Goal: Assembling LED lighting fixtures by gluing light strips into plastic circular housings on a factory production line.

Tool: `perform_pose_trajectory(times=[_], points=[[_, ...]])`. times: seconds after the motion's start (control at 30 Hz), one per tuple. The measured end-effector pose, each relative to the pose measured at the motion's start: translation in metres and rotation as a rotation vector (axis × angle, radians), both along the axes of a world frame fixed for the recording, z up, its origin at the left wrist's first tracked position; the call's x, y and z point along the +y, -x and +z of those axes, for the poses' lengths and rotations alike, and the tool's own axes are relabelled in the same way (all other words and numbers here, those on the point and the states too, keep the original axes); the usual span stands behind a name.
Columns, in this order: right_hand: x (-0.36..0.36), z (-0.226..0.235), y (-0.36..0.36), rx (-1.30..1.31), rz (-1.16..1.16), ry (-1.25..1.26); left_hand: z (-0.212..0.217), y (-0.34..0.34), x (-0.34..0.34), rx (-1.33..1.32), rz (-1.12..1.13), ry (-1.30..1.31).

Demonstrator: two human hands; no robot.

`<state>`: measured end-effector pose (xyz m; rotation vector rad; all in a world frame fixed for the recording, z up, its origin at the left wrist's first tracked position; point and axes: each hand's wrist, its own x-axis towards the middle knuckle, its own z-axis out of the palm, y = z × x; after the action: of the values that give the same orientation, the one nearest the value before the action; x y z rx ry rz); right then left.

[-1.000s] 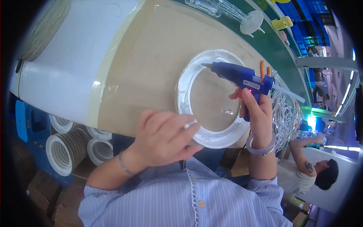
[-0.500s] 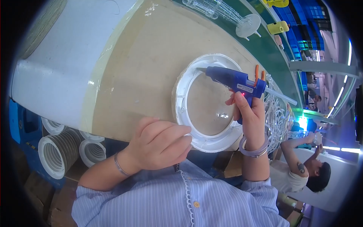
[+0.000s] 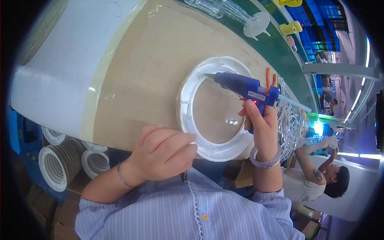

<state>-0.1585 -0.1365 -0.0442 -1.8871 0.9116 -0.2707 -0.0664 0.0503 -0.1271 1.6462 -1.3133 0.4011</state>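
Note:
A white plastic ring with a raised rim and small clips inside lies flat on the tan board. My right hand grips the handle of a blue hot glue gun, a small red light glowing on its side. The gun's nozzle points left, with its tip over the upper left part of the ring. A clear glue stick sticks out of the gun's back end. My left hand is closed beside the ring's lower left edge, fingertips pressed together at the rim. Whatever those fingertips hold is hidden.
Clear plastic parts and a yellow piece lie on the green surface beyond. A heap of clear strands is at the right. Ribbed tubes with white rims stand lower left. Another person works at the right.
The whole view has shifted slightly left. The ring, both hands and the glue gun keep nearly the same places relative to each other.

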Motion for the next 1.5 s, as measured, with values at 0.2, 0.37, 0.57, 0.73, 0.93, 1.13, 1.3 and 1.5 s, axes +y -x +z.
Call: perform_pose_trajectory(times=[0.2, 0.37, 0.57, 0.73, 0.93, 1.13, 1.3, 1.5], points=[[-0.004, 0.0, 0.005, 0.018, -0.006, -0.028, 0.001, 0.0, 0.0, -0.009, 0.003, 0.0], [0.002, 0.001, 0.004, -0.011, -0.057, -0.026, 0.001, 0.0, 0.002, -0.009, -0.003, -0.011], [-0.001, -0.001, 0.005, 0.037, -0.034, -0.053, 0.0, -0.001, 0.002, -0.003, -0.013, -0.023], [-0.006, -0.002, 0.009, 0.029, -0.02, -0.023, 0.001, -0.002, 0.002, -0.008, -0.017, -0.024], [-0.025, 0.005, 0.021, -0.151, -0.105, 0.037, 0.001, -0.002, 0.001, 0.019, -0.035, -0.032], [-0.035, -0.001, 0.027, -0.067, -0.153, 0.13, 0.002, -0.001, 0.003, 0.007, -0.031, -0.039], [-0.037, -0.009, 0.027, -0.056, -0.129, 0.149, 0.003, -0.001, 0.002, 0.002, -0.025, -0.04], [-0.035, -0.009, 0.025, -0.028, -0.155, 0.145, 0.003, -0.002, 0.002, -0.003, -0.025, -0.044]])
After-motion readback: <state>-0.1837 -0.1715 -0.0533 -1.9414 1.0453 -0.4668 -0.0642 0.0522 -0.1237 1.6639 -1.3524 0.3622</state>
